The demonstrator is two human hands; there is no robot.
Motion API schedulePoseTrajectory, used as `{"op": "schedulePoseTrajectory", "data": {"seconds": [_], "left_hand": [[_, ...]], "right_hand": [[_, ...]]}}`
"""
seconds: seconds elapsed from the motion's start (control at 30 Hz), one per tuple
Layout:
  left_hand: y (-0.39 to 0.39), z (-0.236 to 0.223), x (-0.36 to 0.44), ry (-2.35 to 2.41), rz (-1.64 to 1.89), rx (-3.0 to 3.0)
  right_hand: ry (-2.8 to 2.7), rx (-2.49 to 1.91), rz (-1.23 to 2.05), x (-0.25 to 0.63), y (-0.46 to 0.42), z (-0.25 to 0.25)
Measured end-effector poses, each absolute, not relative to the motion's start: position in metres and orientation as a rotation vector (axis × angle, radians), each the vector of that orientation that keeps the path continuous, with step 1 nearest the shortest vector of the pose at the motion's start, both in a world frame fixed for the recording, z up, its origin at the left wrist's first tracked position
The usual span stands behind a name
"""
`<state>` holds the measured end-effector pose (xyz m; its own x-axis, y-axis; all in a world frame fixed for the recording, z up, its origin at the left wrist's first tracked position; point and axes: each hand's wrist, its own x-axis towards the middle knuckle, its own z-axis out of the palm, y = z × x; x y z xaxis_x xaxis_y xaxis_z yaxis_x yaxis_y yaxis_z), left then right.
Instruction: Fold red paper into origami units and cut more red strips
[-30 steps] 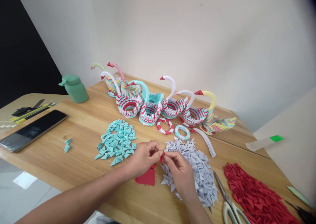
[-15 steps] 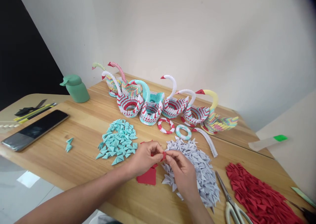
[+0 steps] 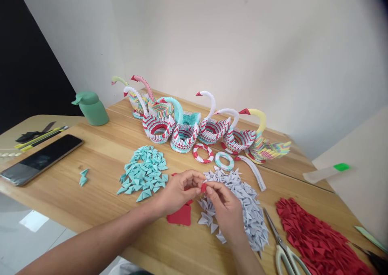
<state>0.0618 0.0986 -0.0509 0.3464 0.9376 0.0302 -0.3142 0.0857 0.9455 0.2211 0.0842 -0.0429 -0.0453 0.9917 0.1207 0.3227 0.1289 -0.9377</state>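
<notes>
Between my fingertips is a small folded piece of red paper (image 3: 203, 187), pinched from both sides. My left hand (image 3: 185, 188) grips its left side with thumb and fingers, and my right hand (image 3: 226, 204) grips its right side. Beneath my left hand lie red paper sheets (image 3: 179, 216), partly covered by it. A heap of pale grey-lilac folded paper triangles (image 3: 250, 210) spreads under and beyond my right hand. To the left of my left hand is a pile of turquoise paper triangles (image 3: 145, 170).
Several paper swans (image 3: 184, 139) stand along the back. Two paper rings (image 3: 203, 153) and a white swan neck (image 3: 253, 172) lie before them. Scissors (image 3: 281, 242) and red triangles (image 3: 318, 234) are at right; a phone (image 3: 42, 158) and green jug (image 3: 91, 108) at left.
Both hands still pinch the red paper. My fingers have shifted slightly, and more of the red piece shows between them. The whole view has moved a little.
</notes>
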Motion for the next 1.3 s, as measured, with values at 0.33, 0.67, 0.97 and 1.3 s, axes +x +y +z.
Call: {"op": "schedulePoseTrajectory", "data": {"seconds": [0.33, 0.67, 0.97, 1.3], "left_hand": [[0.101, -0.056, 0.063, 0.824, 1.013, 1.071], [0.1, -0.056, 0.063, 0.928, 0.986, 1.204], [0.092, -0.045, 0.065, 0.977, 1.003, 1.372], [0.096, -0.051, 0.062, 0.917, 1.019, 1.26]], "right_hand": [[-1.49, -1.35, 0.906, 0.221, 0.084, -0.044], [-1.655, -1.287, 0.832, 0.222, 0.087, -0.044], [-1.647, -1.318, 0.821, 0.223, 0.085, -0.042], [-1.682, -1.261, 0.809, 0.223, 0.086, -0.043]]}}
